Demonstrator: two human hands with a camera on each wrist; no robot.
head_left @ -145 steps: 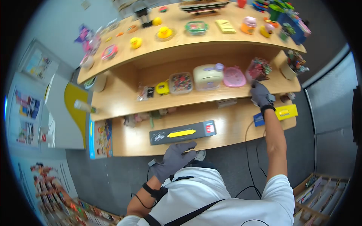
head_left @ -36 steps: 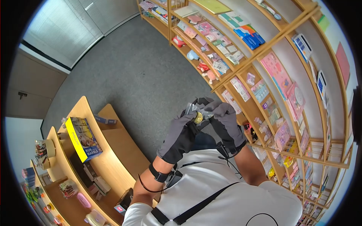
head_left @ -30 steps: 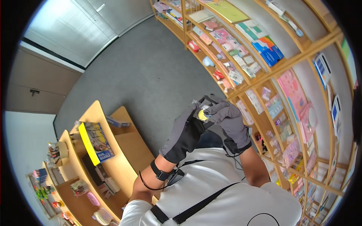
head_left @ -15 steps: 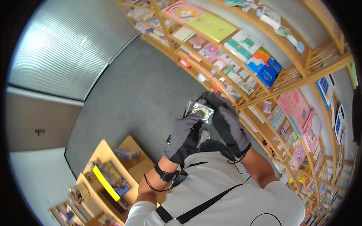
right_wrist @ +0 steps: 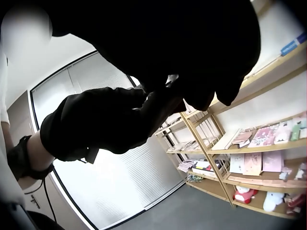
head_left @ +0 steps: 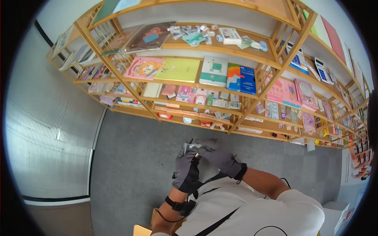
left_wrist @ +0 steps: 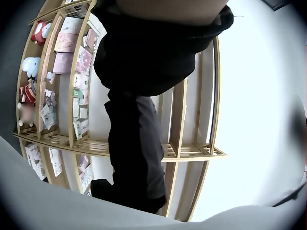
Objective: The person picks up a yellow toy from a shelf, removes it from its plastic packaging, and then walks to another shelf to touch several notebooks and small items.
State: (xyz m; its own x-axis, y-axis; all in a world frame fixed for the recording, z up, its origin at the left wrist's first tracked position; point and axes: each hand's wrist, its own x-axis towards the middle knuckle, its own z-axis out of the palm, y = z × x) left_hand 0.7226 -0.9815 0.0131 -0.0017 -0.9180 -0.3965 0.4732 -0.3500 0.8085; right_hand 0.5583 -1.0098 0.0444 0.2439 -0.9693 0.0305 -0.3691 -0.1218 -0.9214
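Both gloved hands are on it: my left hand (head_left: 188, 170) and right hand (head_left: 219, 154) pinch the little clear packet (head_left: 190, 148) at chest height. I'd say it's light, crinkly and slippery, so edges are best. The head view shows the shelves (head_left: 220, 98) at 12 o'clock; wrist views show mostly dark glove.

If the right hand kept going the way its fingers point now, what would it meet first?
The right hand points toward the left hand, with the small clear packet pinched between them. It would likely meet the packet, then the left hand's fingers; depth is unclear.
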